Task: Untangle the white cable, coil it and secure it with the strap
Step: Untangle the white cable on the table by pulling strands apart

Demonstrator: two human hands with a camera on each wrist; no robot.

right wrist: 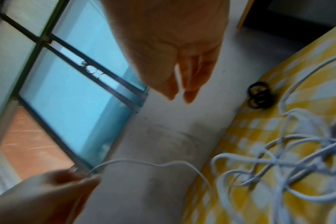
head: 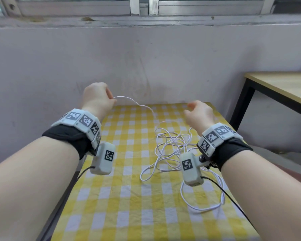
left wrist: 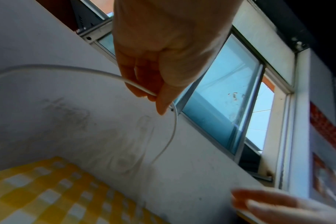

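The white cable [head: 164, 136] lies in a loose tangle on the yellow checked cloth [head: 129, 188], with one strand rising to the left. My left hand [head: 112, 100] is raised above the table's far left corner and pinches that strand between thumb and fingers [left wrist: 155, 98]. The cable [left wrist: 67, 67] arcs away on both sides of the pinch. My right hand [head: 189, 108] hovers above the tangle's far side, fingers relaxed and holding nothing [right wrist: 179, 95]. A black looped strap [right wrist: 259, 95] lies at the cloth's far edge, beyond the cable [right wrist: 305, 139]; in the head view it is hidden.
A pale wall [head: 146, 66] runs close behind the table, with a window [head: 76, 6] above it. A wooden table with a black frame [head: 285, 87] stands at the right. More cable loops [head: 207, 208] lie under my right forearm.
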